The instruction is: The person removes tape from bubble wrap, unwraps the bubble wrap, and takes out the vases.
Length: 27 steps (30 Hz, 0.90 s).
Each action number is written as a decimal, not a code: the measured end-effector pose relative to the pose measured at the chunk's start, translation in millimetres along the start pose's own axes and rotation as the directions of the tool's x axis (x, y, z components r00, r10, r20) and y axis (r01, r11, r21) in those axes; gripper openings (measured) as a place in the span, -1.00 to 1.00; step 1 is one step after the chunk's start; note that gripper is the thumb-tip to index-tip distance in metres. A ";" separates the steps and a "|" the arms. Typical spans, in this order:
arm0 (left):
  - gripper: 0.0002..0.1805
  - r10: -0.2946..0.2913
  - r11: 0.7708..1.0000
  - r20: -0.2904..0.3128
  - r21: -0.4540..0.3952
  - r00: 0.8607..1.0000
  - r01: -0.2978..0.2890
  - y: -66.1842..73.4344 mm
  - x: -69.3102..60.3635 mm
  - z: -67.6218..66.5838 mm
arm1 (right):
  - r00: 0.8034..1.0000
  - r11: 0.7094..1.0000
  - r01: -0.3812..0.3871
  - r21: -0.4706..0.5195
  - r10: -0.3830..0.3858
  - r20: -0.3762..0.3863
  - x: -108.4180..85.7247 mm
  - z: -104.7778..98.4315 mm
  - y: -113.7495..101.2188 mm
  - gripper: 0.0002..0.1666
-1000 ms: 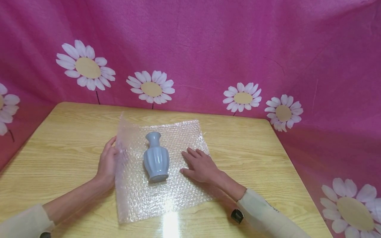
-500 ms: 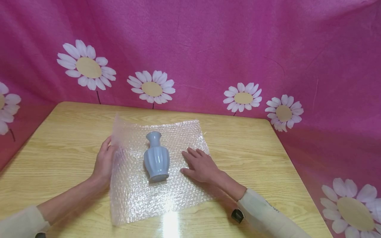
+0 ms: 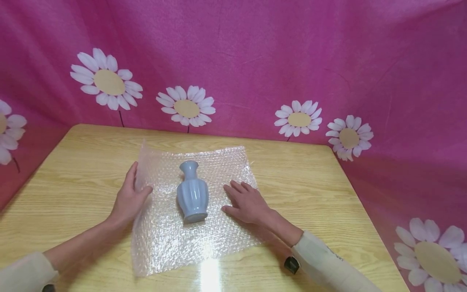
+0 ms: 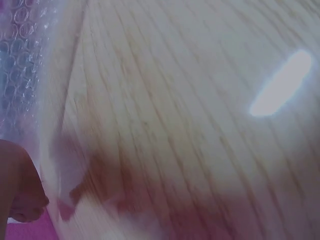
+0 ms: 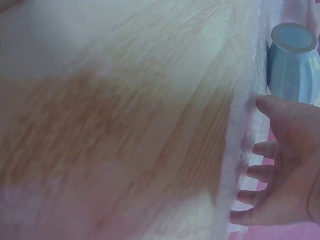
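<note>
A pale blue ceramic vase [image 3: 193, 197] lies on its side on a sheet of clear bubble wrap [image 3: 175, 251], its neck toward the far side of the table. My left hand [image 3: 128, 198] holds the sheet's raised left edge, thumb over the top and fingers behind it. Spread fingers of my right hand [image 3: 249, 203] rest on the sheet to the right of the vase, apart from it. In the right wrist view, the fingertips of that hand [image 5: 295, 160] touch the wrap near the vase's base [image 5: 294, 37]. The left wrist view shows only part of the left hand [image 4: 20, 185].
The sheet lies on a wood-grain table [image 3: 299, 174] with a bright light reflection at its front. A pink cloth [image 3: 240, 61] with white daisies hangs behind the table and at both sides.
My left hand has moved left, drawing the sheet's left edge outward and lower. Its thumb now shows over the edge. The right hand and the vase have stayed in place.
</note>
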<state>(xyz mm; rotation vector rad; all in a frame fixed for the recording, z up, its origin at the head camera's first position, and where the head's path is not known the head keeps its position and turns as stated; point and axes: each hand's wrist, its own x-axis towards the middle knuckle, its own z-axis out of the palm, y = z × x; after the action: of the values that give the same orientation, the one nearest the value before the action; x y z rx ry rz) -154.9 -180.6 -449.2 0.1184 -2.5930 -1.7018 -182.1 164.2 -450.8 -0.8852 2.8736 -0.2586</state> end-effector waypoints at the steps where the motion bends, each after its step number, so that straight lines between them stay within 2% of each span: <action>1: 0.00 0.009 1.000 0.001 0.017 1.000 -0.009 -0.5 0.5 -0.3 | 1.000 1.000 -0.001 0.003 0.001 0.001 -0.2 -0.1 -0.1 -0.18; 6: 0.02 0.086 0.992 0.001 0.094 0.996 -0.086 -6.5 2.9 -0.6 | 1.000 1.000 -0.004 0.010 0.004 0.004 0.0 1.4 0.8 -0.18; 11: 0.01 0.189 0.968 0.012 0.168 0.982 -0.188 -12.6 2.2 -1.3 | 1.000 1.000 -0.013 0.006 0.013 0.009 -0.3 0.5 0.1 -0.17; 17: 0.09 0.223 0.945 0.049 0.235 0.974 -0.228 -13.4 -2.7 -0.1 | 1.000 1.000 -0.018 0.008 0.018 0.009 -0.5 0.6 -0.2 -0.16; 24: 0.08 0.300 0.884 0.046 0.361 0.953 -0.296 -14.6 -2.9 1.5 | 1.000 1.000 -0.026 0.004 0.026 0.016 -0.4 0.5 -0.7 -0.16; 27: 0.07 0.311 0.864 0.056 0.400 0.949 -0.306 -15.5 -3.3 0.2 | 0.999 0.999 -0.032 0.003 0.032 0.021 -0.3 0.4 -0.7 -0.16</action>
<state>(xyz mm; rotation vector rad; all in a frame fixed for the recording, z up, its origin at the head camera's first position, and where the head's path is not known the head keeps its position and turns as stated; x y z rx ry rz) -150.9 -186.3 -463.5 -0.2651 -2.7320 -1.0434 -181.4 163.7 -451.0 -0.8356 2.8645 -0.2499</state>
